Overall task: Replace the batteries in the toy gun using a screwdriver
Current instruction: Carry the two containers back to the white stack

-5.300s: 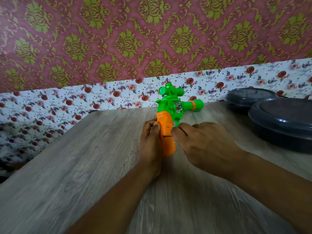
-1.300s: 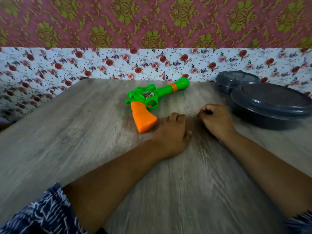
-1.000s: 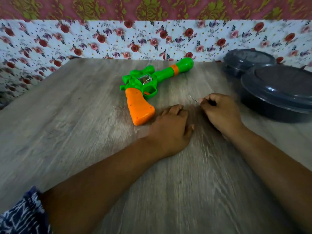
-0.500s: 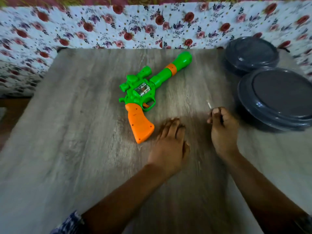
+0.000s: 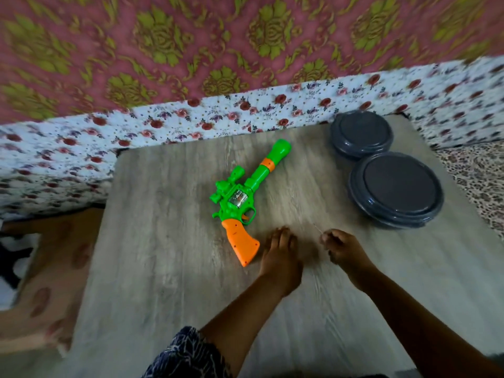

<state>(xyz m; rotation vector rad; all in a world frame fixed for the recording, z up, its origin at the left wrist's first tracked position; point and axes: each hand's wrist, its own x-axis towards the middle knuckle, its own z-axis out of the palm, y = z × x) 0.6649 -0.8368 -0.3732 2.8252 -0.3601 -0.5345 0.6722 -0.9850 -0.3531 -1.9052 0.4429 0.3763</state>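
Grey wood-grain tabletop [image 5: 163, 268] is seen below patterned wallpaper, and on it the green-and-orange toy gun [image 5: 242, 203] lies on its side, untouched. Just beside its orange grip the left hand [image 5: 281, 257] is laid flat, fingers straight. The right hand [image 5: 343, 249] is curled round a thin screwdriver [image 5: 317, 229], only the tip showing. Two dark lidded containers [image 5: 395, 189] stand nearby. The gun, held upright earlier, has been set down; refitting the grip cover's screw is probably called for next.

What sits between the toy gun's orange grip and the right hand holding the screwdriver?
In the head view, only the left hand, flat on the table, lies between the orange grip and the right hand.
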